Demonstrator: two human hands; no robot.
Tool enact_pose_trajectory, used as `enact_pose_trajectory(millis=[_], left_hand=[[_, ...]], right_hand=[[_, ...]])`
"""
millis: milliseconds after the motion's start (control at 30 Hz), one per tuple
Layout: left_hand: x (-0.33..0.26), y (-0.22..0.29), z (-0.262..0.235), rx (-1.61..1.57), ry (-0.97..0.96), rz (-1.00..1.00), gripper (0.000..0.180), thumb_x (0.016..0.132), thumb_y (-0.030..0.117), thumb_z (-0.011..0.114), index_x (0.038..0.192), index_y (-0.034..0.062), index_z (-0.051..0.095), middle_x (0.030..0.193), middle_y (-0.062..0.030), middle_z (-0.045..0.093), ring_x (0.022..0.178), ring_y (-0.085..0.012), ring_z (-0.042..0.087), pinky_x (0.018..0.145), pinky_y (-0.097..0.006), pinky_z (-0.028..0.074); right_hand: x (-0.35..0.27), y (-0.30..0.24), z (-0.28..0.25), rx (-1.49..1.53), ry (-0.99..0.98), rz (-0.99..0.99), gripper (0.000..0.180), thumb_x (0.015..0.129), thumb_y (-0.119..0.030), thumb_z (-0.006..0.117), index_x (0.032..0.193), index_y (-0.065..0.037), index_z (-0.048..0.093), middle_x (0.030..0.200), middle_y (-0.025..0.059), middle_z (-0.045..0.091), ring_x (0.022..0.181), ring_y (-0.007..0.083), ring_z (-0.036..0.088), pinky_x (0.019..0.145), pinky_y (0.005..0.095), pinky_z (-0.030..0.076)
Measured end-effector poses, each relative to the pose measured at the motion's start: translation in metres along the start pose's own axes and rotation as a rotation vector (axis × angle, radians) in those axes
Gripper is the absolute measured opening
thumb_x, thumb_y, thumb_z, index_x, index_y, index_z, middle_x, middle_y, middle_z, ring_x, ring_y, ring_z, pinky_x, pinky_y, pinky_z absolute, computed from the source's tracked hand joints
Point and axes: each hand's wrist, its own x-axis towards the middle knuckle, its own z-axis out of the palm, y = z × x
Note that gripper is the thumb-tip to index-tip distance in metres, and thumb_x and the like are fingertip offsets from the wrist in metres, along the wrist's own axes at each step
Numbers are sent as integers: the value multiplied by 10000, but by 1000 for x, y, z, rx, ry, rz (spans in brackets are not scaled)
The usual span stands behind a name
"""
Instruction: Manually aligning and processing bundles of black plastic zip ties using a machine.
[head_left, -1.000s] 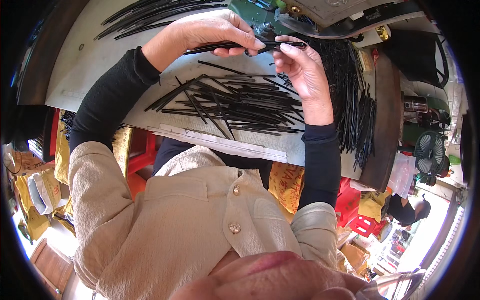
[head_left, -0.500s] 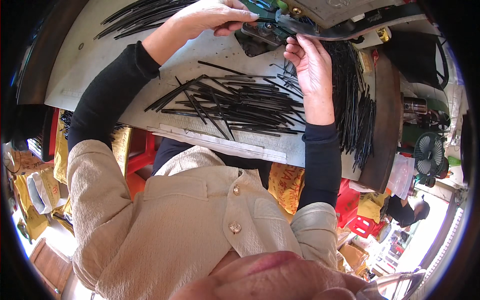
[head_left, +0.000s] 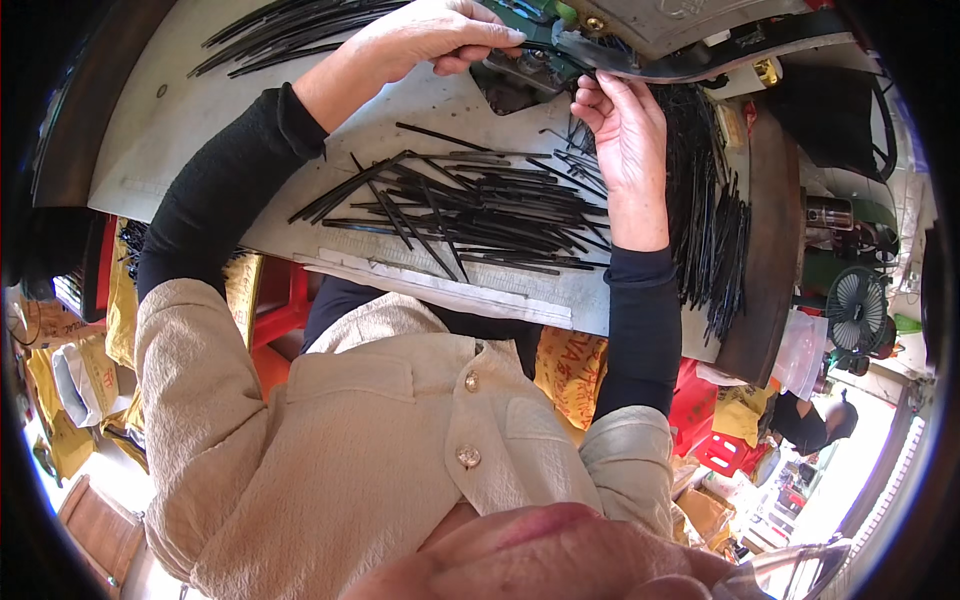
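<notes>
Pretty bright shot overall. The white patch [head_left: 865,440] out past the near right corner of the table [head_left: 200,120] is totally blown out. The beige jacket [head_left: 350,470] gets soft light, mild shadows in the folds. Black strips [head_left: 715,250] along the table's right edge merge into dark clumps with some shine. Fisheye bends the near edge; picture rim's black with bluish fringing.

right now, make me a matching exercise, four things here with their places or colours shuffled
Things
1. left hand
2. round fan
3. jacket
4. loose pile of black strips

Places and colours
a. beige
b. close to the green machine
c. on the pale table
d. toward the right edge

Pairs: 1-b, 2-d, 3-a, 4-c
</notes>
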Motion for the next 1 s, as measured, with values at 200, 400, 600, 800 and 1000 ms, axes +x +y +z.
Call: enact_pose_trajectory(millis=[200, 400, 600, 800, 1000], left_hand=[[3, -5, -1, -18, 14, -16, 309, 894, 275, 613, 705, 31, 599, 553, 30, 456, 462, -56, 384, 429, -217, 285], [1, 1, 1, 23, 33, -40, 305, 885, 272, 624, 732, 9, 615, 530, 36, 431, 446, -57, 357, 416, -225, 268], [5, 1, -2, 25, 29, -63, 290, 866, 258, 649, 779, -19, 640, 519, 42, 411, 438, -53, 334, 398, -230, 237], [8, 0, -2, -8, 0, -59, 284, 866, 250, 647, 767, -16, 635, 520, 44, 405, 441, -51, 332, 400, -229, 229], [5, 5, -1, 13, -29, -25, 285, 867, 243, 633, 738, -11, 620, 527, 40, 401, 448, -57, 331, 407, -232, 231]], right_hand=[[1, 2, 1, 7, -13, -22, 157, 881, -64, 586, 1005, 30, 570, 851, 147, 645, 707, 186, 655, 642, 309, 575], [1, 4, 0, 20, -22, -21, 154, 877, -71, 599, 992, 28, 570, 850, 145, 643, 709, 182, 653, 640, 306, 575], [5, 6, -5, 31, 4, 88, 178, 862, -80, 627, 984, 36, 568, 851, 147, 646, 693, 182, 653, 623, 301, 577], [5, 4, -8, 51, 21, 108, 182, 864, -90, 625, 992, 27, 568, 872, 157, 643, 701, 205, 655, 622, 305, 581], [-2, -5, 1, -129, 63, -76, 241, 853, -90, 636, 1051, 29, 569, 947, 107, 634, 844, 189, 625, 740, 339, 545]])
